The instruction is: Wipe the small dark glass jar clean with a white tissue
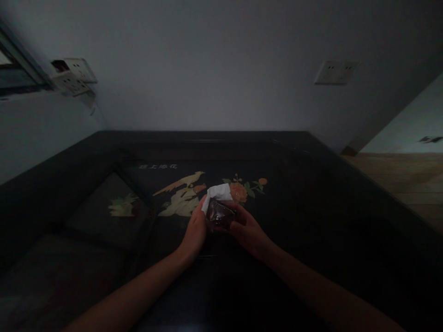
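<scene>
My right hand (246, 227) is closed round a small dark, shiny object (221, 215) that I cannot identify in the dim light. My left hand (195, 229) presses a white tissue (217, 194) against the top and left side of that object, fingers curled on the tissue. Both hands meet just above a black lacquered table (311, 216) painted with a bird (180, 183) and orange flowers (238, 191).
The table fills the corner between two pale walls. Wall sockets sit at the upper left (73, 76) and upper right (336, 72). A wooden floor (404, 175) shows past the table's right edge. The room is dark.
</scene>
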